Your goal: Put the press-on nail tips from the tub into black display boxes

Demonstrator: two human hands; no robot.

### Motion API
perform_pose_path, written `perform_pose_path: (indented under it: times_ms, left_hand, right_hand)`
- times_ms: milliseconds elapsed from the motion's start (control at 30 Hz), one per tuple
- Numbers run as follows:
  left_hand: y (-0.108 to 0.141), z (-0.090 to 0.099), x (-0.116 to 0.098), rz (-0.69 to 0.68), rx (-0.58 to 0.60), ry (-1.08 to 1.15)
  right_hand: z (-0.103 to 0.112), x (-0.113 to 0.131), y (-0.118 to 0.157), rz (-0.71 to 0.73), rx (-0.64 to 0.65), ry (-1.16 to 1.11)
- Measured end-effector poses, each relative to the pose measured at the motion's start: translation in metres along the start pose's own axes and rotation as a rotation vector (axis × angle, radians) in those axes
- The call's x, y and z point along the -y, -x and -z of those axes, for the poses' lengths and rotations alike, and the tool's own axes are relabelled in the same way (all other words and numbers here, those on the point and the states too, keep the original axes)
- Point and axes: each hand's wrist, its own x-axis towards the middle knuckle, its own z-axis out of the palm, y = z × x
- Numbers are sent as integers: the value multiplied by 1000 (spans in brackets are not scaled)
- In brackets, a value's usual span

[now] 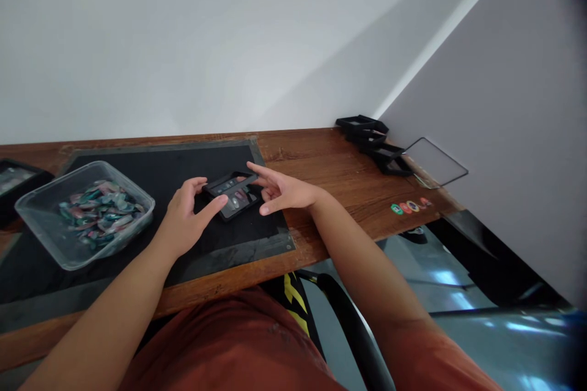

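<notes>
On the black mat, a small black box sits tilted, with a dark flap or windowed lid raised along its far side. Several small shiny pieces, pale and pinkish, show inside it. My left hand holds the box's left end, thumb on the near edge and fingers at the far corner. At the right end is my right hand, its index finger stretched out past the far corner and its thumb apart; whether it touches the box I cannot tell. A clear plastic tub of small wrapped, colourful pieces stands left of my left hand.
A black mat covers part of the wooden table. Stacked black boxes stand by the wall at back right, near a thin wire frame. Round stickers lie at the right edge. Another black box is far left.
</notes>
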Motion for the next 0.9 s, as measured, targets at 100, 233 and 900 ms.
perform_pose_path:
  times_ms: [100, 233, 900]
  left_hand:
    - [-1, 0, 3, 5, -2, 8]
    - [-1, 0, 2, 12, 4, 22]
    - [-4, 2, -11, 50, -82, 208]
  right_hand:
    - [0, -1, -1, 3, 5, -12]
    - [0, -1, -2, 20, -15, 30]
    - [-6, -14, -14, 151, -228, 215]
